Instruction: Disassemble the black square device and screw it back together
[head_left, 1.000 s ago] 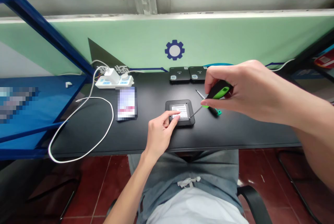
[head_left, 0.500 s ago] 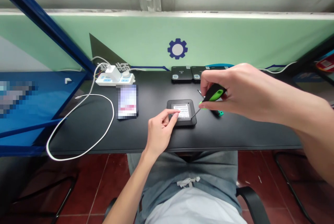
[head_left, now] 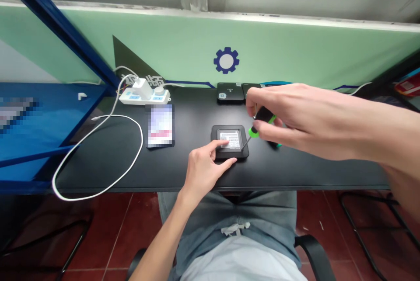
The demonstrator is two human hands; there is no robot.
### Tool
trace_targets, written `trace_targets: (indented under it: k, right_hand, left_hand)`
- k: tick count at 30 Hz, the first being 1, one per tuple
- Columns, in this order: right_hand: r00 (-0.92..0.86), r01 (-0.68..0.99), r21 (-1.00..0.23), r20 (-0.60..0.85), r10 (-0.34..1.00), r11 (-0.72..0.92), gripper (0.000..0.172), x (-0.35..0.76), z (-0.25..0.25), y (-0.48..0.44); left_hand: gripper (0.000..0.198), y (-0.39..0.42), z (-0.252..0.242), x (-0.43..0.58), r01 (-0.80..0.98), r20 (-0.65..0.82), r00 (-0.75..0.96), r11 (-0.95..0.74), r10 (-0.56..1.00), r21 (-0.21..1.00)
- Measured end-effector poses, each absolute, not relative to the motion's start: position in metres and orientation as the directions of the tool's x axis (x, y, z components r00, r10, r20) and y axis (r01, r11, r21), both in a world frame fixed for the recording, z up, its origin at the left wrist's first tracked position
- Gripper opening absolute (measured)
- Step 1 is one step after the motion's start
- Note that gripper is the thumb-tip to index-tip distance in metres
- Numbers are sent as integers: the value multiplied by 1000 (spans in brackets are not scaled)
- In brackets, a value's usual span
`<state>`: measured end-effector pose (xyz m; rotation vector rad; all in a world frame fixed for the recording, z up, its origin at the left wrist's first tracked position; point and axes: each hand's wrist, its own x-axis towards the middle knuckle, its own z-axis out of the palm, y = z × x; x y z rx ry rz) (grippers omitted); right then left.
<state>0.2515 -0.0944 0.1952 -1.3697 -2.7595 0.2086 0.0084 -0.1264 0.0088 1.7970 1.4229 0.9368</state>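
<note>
A black square device with a white printed label lies flat on the desk. My left hand steadies it, fingers apart: the index finger rests on the label and the thumb lies along the near edge. In my right hand is a green and black screwdriver, held at a slant. Its thin shaft slopes down to the lower right corner of the recessed label area. Whether the tip sits in a screw is too small to tell. Beneath my right hand, another dark tool with a green end is mostly hidden.
Similar black boxes stand along the back of the desk, partly behind my right hand. To the left are a phone with a blurred screen, a white power strip and a looped white cable. The desk's front edge runs above my lap.
My left thumb has spread away from the index finger to the device's near edge. My right hand has turned around the screwdriver, which stands somewhat steeper, its tip at the same corner.
</note>
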Motion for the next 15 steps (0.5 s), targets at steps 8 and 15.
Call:
trace_targets:
  k: [8, 15]
  right_hand:
    - [-629, 771, -136, -11, 777, 622, 21, 252, 198, -99]
    - [-628, 775, -68, 26, 778, 628, 25, 258, 194, -102]
  left_hand:
    - [42, -126, 8, 8, 509, 136, 146, -193, 980, 839]
    - [43, -126, 8, 8, 523, 157, 148, -212, 977, 825]
